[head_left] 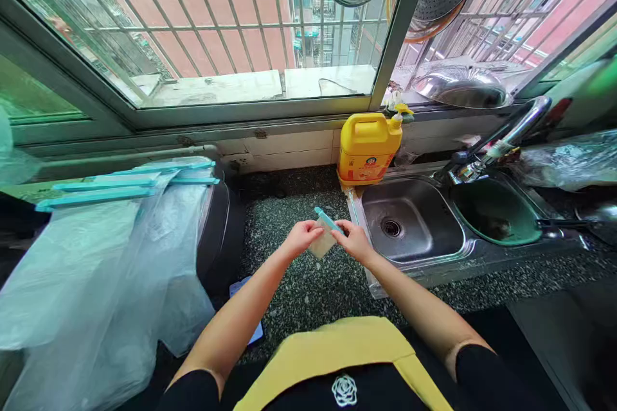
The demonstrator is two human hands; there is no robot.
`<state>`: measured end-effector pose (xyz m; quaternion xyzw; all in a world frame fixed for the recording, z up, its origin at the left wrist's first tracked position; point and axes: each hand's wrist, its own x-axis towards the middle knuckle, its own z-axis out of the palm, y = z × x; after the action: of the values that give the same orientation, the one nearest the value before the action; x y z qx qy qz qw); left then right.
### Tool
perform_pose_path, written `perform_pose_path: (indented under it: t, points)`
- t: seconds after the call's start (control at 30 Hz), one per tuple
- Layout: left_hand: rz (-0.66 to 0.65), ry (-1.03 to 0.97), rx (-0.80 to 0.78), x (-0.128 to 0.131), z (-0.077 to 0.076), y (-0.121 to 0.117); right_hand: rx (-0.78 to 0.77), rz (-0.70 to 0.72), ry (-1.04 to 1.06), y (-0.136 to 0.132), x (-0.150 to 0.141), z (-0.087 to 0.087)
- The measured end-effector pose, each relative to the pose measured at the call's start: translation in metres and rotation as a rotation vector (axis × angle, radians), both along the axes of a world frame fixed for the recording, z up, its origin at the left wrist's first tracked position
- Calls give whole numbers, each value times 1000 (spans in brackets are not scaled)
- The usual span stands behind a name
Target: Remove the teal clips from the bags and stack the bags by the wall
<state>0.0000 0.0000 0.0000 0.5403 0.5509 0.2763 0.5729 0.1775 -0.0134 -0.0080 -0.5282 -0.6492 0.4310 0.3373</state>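
Observation:
Both my hands meet over the dark speckled counter [299, 205], just left of the steel sink [409, 225]. Between them is a small clear plastic bag [322, 245] with a teal sealing clip [328, 219] along its top. My left hand [301, 236] pinches the bag's left side. My right hand [354, 241] grips the right end, at the clip. The bag hangs a little above the counter, and what is inside it cannot be made out.
A yellow detergent jug [369, 148] stands at the sink's back left corner. A green basin [496, 212] sits under the tap [511, 131]. Large clear bags with teal clips [125, 180] lie over a dark appliance [224, 231] on the left. A barred window runs behind.

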Motion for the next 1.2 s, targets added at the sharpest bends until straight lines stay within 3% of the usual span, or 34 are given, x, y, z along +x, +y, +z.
perform_pose_path:
  t: [0.13,0.3,0.5,0.63,0.7,0.8,0.87,1.03,1.13,1.2]
  points:
    - [92,183,5,-5,-16,35,-62,-172,-21,16,12,-32]
    - [133,507,99,-35,-21,108,-113,-264,-17,16,29,-62]
    - [69,599,80,-47,-30,189,-102,-237,-87,0,34,-74]
    - [20,643,61,-41,-43,217,-98,-245,-79,-2,30,-77]
    - [57,679,110,-39,-46,222,-95,-249,-71,1,28,-75]
    - [287,680,324,-30,-42,215,-116,-246,-49,7,26,-67]
    - [404,512,398,-16,-38,194,-115,-250,-27,10,24,-59]
    - [214,-202,18,36,-25,92,17,-258,-29,4,22,-34]
    - [201,-354,-44,61,-15,33,149,-219,-38,-9,22,-21]
    - [238,-381,-14,70,-6,7,226,-181,-56,-20,23,-14]
